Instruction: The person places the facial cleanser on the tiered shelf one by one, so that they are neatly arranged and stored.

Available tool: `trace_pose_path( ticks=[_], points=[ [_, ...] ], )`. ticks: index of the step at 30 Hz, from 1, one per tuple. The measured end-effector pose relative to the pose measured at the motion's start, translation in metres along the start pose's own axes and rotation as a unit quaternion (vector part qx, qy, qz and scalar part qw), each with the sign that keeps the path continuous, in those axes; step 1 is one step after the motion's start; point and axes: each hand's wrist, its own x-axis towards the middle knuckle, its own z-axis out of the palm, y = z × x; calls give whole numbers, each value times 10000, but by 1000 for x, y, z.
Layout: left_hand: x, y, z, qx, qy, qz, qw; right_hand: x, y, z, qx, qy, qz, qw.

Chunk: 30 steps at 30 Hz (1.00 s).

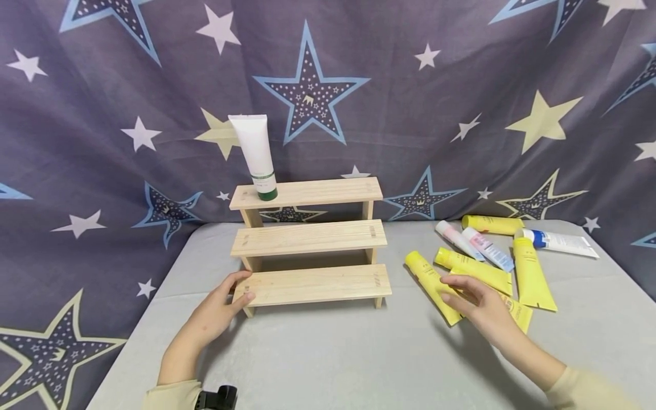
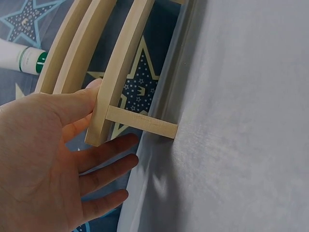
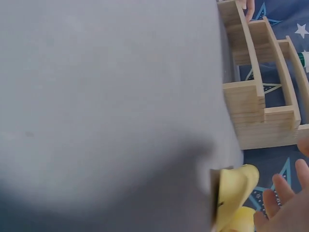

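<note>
At lower left, my left hand point(image 1: 216, 312) pinches the pale wooden three-step rack point(image 1: 308, 238); at lower right, my right hand point(image 1: 484, 312) is spread near yellow squeeze tubes point(image 1: 432, 286).

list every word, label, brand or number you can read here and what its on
No word, brand or number is legible.
Green-capped white tube: print near the cap, too small to read.
Yellow tubes: print, too small to read.
Pink-and-blue tubes: print, too small to read.
Blue-banded white tube: print, too small to read.
Star-print cloth: crown symbols, no readable letters.
</note>
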Motion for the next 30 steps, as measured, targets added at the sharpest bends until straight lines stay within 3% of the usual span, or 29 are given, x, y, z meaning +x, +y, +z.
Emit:
trace_pose_path(
  ticks=[5,15,25,30],
  points=[
    [0,0,0,2,-4,-10,10000,-7,12,2,-83,48,121,9999],
    [0,1,0,-102,-87,-136,9998,-4,29,5,-198,-368,119,9991],
    [-3,2,1,-94,-124,-200,9997,-1,32,11,-948,-812,-45,9922],
    [-4,4,1,-66,-131,-222,9996,-2,30,14,-1148,-823,-187,9898]
  ],
)
